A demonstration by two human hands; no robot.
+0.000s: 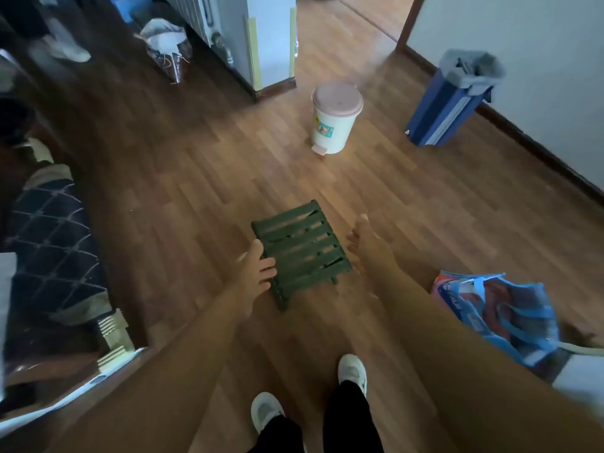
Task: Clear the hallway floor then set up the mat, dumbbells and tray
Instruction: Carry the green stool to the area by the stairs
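Note:
A small dark green slatted stool [302, 246] stands on the wooden hallway floor just ahead of my feet. My left hand [256, 268] reaches down at the stool's left edge, fingers spread and holding nothing. My right hand [362, 241] is at the stool's right side, fingers apart and also holding nothing. Whether either hand touches the stool is unclear. No mat, dumbbells or tray are in view.
A white pedal bin with a pink lid [335, 117] stands further ahead. A blue mop bucket [452, 99] leans by the right wall. A blue and red woven bag [496, 317] lies at my right. A mirror [55, 263] and bags [166, 49] line the left side.

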